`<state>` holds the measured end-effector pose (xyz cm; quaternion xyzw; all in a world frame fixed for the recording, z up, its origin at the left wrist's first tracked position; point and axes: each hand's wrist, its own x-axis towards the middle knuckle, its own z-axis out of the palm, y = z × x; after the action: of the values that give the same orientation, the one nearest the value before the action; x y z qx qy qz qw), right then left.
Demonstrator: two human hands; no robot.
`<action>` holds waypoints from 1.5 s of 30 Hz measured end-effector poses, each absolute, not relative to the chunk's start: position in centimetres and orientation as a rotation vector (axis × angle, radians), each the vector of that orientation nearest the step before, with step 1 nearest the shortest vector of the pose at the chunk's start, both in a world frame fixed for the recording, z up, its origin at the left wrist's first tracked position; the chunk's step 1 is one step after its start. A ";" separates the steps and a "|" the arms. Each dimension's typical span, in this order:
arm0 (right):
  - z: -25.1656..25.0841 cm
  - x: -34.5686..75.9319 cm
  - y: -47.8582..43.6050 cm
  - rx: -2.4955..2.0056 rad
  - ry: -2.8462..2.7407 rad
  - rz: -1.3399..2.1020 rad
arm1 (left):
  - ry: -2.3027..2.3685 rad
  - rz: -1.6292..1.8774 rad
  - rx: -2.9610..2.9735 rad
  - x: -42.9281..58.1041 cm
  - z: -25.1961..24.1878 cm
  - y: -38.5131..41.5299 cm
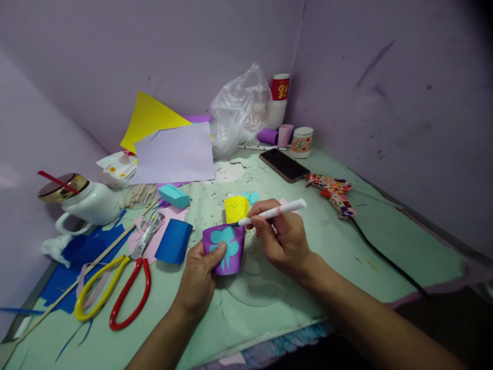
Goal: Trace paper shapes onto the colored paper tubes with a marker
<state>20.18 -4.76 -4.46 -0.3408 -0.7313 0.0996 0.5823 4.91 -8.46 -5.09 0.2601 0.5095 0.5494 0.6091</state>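
My left hand [202, 277] grips a purple paper cup-like piece [238, 259] with its thumb across the front. A light-blue bow-shaped cutout [224, 236] lies against the purple face, partly under that thumb. Between the fingers of my right hand [283, 239] is a white marker pen [275, 211], its tip at the upper edge of the purple piece. Just behind stands a yellow paper piece [235, 207] with a drawn curved line. Small light-blue cutouts [252, 198] lie beside it. My right hand partly hides this area.
Scissors [140, 246] with yellow and red handles lie at left, near a blue paper piece [174, 241] and a thin stick [92, 264]. A white mug [92, 203] lies tilted at far left. Farther back are a phone [284, 164], a plastic bag [239, 110] and a cloth-covered object with a cord [333, 190].
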 end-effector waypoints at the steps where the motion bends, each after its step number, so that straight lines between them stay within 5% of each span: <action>1: -4.5 20.2 -4.8 -0.794 -1.712 0.216 | 1.176 1.271 0.595 4.9 -5.1 -8.4; 45: -4.7 20.5 -5.5 -0.744 -1.734 0.231 | 1.118 1.271 0.630 4.8 -5.2 -8.5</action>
<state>20.45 -5.55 -4.66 -0.3183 -0.7422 0.0989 0.5814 4.79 -8.48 -5.25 0.2739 0.4861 0.5524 0.6192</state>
